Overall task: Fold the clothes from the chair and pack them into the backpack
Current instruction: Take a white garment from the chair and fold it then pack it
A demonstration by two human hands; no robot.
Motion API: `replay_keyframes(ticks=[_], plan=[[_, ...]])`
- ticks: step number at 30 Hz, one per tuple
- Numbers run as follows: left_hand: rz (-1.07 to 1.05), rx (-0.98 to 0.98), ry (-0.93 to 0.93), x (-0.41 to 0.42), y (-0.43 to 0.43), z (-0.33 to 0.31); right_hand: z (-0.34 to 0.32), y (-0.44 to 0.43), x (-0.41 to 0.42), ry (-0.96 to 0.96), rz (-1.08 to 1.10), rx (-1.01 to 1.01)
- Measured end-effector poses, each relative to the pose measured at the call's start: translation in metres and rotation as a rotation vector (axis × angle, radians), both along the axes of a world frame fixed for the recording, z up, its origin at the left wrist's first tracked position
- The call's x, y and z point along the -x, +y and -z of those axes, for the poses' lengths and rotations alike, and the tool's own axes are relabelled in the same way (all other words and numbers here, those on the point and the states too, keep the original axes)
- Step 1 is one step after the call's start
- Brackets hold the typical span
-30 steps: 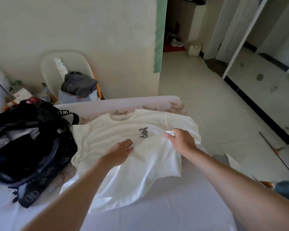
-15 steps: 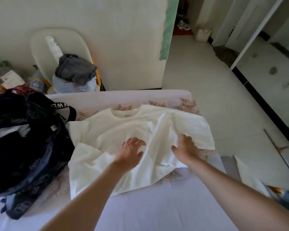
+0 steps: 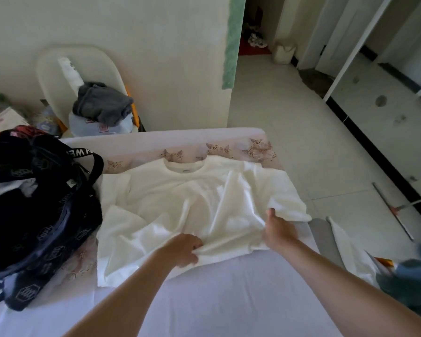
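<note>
A white T-shirt [image 3: 170, 203] lies back side up on the bed [image 3: 229, 300], collar toward the far edge, its lower part bunched into folds. My left hand [image 3: 184, 249] grips the cloth near the hem at the middle. My right hand [image 3: 278, 231] pinches the shirt's right side, thumb up. A black backpack [image 3: 34, 207] stands open on the bed at the left, with pale clothing inside. Behind the bed, a white chair [image 3: 54, 69] holds a dark grey garment [image 3: 102, 103] on top of a light blue one [image 3: 83, 124].
The bed's far edge has a floral strip [image 3: 229, 149]. Tiled floor [image 3: 289, 117] stretches to the right, with a long-handled tool [image 3: 396, 210] lying on it. A doorway [image 3: 255, 27] opens past the wall corner. Clutter [image 3: 7, 115] sits left of the chair.
The shirt was turned over, so the printed letter no longer shows. Both hands slid toward me to the lower part and went from resting flat to gripping bunched cloth.
</note>
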State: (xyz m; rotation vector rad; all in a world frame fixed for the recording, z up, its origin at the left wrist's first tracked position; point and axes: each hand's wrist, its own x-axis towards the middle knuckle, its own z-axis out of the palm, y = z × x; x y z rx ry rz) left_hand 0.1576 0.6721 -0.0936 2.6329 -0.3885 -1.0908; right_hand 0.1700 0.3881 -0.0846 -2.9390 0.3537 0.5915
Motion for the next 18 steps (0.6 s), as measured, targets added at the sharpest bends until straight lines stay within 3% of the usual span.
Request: replay_keyframes(ticks=[3, 5, 7, 9, 12, 15, 18], plan=[[0.034, 0.073, 0.186, 0.017, -0.021, -0.003, 0.001, -0.006, 0.013, 0.189, -0.056, 0.203], [0.033, 0.156, 0.273, 0.024, -0.033, -0.005, 0.002, -0.003, 0.016, 0.165, -0.108, 0.298], [-0.056, 0.233, 0.130, 0.023, -0.039, -0.008, 0.000, 0.004, 0.012, -0.002, -0.181, 0.248], [-0.257, 0.287, -0.134, 0.013, -0.036, -0.007, 0.000, 0.014, 0.002, -0.152, -0.248, 0.117], [-0.351, 0.197, -0.436, -0.012, -0.017, 0.004, 0.001, 0.025, -0.023, -0.236, -0.231, -0.025], [-0.348, -0.063, -0.479, -0.029, 0.010, 0.013, 0.005, 0.025, -0.046, -0.216, -0.085, -0.113], [-0.356, -0.173, -0.424, -0.043, 0.033, 0.026, 0.013, 0.017, -0.072, -0.110, 0.119, -0.140]])
